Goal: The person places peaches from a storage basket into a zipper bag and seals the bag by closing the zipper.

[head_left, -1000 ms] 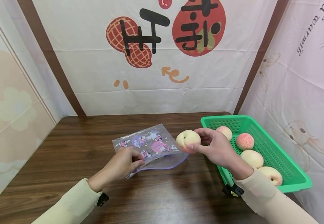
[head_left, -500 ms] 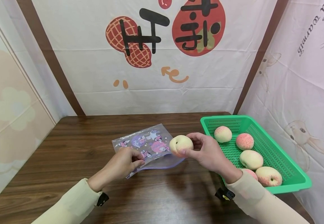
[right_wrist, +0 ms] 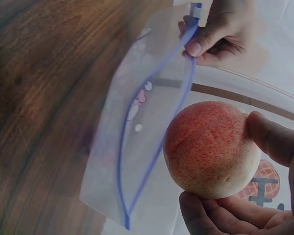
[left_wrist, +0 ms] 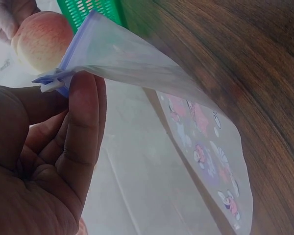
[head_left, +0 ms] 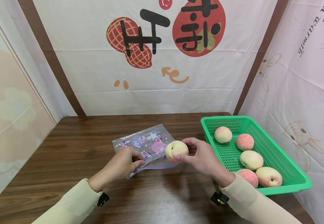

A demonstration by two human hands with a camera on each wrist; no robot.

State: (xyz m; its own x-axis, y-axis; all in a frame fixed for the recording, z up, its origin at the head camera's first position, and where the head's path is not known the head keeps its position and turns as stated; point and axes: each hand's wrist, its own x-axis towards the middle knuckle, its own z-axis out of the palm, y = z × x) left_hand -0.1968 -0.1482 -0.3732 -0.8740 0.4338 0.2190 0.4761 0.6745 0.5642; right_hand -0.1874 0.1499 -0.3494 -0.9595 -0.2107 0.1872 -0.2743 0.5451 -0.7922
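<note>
A clear zip bag (head_left: pixel 153 143) printed with pink and purple cartoon figures is held up over the table by my left hand (head_left: pixel 127 163), which pinches its upper corner beside the slider (left_wrist: pixel 54 81). Its purple-edged mouth (right_wrist: pixel 122 147) gapes toward the right hand. My right hand (head_left: pixel 204 157) grips a pale yellow and pink peach (head_left: pixel 176 151) between thumb and fingers. That peach is just outside the bag's mouth; in the right wrist view it overlaps one edge, and whether they touch I cannot tell.
A green plastic basket (head_left: pixel 293 165) stands on the right of the brown wooden table (head_left: pixel 75 149). Several peaches lie in it, among them a pink one (head_left: pixel 245 142) and a yellowish one (head_left: pixel 251 160). Printed cloth (head_left: pixel 94 77) hangs behind the table and along its sides.
My right hand has moved left and slightly toward me with the peach, away from the basket and nearer to the bag's mouth. The left hand and the bag have barely moved.
</note>
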